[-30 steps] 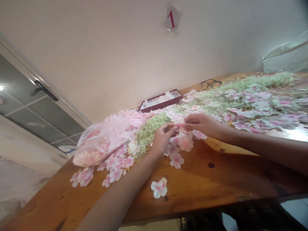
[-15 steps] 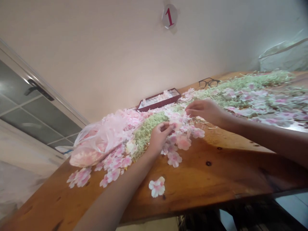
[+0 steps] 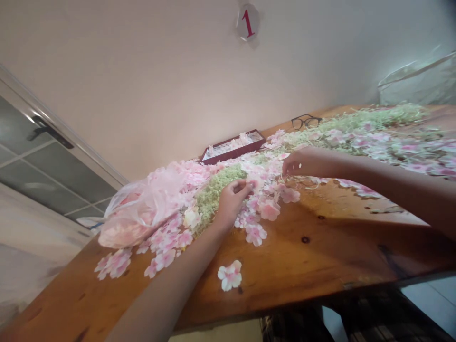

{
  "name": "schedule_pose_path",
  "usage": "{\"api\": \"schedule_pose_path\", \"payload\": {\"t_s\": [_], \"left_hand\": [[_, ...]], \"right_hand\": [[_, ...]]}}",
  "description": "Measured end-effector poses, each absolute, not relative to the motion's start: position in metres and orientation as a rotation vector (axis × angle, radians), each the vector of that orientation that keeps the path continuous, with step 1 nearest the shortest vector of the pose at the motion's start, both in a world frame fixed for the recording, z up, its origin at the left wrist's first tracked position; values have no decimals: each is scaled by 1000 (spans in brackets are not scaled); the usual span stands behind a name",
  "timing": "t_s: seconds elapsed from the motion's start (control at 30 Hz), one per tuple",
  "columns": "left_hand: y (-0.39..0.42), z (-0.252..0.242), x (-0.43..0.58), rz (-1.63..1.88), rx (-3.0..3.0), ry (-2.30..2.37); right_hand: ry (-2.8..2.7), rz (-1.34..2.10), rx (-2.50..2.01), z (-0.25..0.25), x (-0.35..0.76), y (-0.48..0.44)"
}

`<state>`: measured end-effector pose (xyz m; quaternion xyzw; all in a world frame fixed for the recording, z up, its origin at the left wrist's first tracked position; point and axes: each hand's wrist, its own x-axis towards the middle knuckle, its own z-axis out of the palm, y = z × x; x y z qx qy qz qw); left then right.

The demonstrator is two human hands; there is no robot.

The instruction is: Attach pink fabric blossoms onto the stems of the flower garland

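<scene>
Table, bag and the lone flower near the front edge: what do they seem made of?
Table: wood, showing dark knots; smooth, perhaps varnished.
Bag: likely thin plastic, translucent and creased, with pink showing through.
Flower: probably fabric, looking matte with soft-edged petals, though paper is possible.

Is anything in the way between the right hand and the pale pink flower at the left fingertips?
Nothing visible blocks the bare right hand from the pale pink, petalled flower at the fingertips of the left hand. Only loose pink-and-white flowers show between them, apparently lying low on the brown wooden table.
</scene>
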<state>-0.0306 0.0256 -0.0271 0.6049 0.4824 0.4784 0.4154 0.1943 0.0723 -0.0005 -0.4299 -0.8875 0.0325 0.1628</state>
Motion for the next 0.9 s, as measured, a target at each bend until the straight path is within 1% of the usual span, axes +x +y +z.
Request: {"api": "schedule_pose_path", "payload": {"t_s": [0.13, 0.27, 0.47, 0.6, 0.67, 0.8, 0.9], "left_hand": [[27, -28, -32, 1205, 1536, 1218], [27, -29, -33, 1188, 1544, 1234], [27, -29, -33, 1181, 1556, 1236], [27, -29, -33, 1181, 1570, 1246], [27, -29, -33, 1181, 1578, 1244], [27, -29, -31, 1182, 1591, 1233], [25, -28, -28, 1188, 1573, 1225]], "right_hand": [[-2704, 203, -1128, 3, 199, 71], [-2765, 350, -1125, 3, 196, 67], [-2760, 324, -1141, -3, 190, 65], [-2593, 251, -1219, -1, 189, 65], [-2471, 334, -1171, 2, 186, 63], [-2293, 668, -1051, 9, 173, 48], [-2254, 700, -1065, 10, 160, 33]]}}
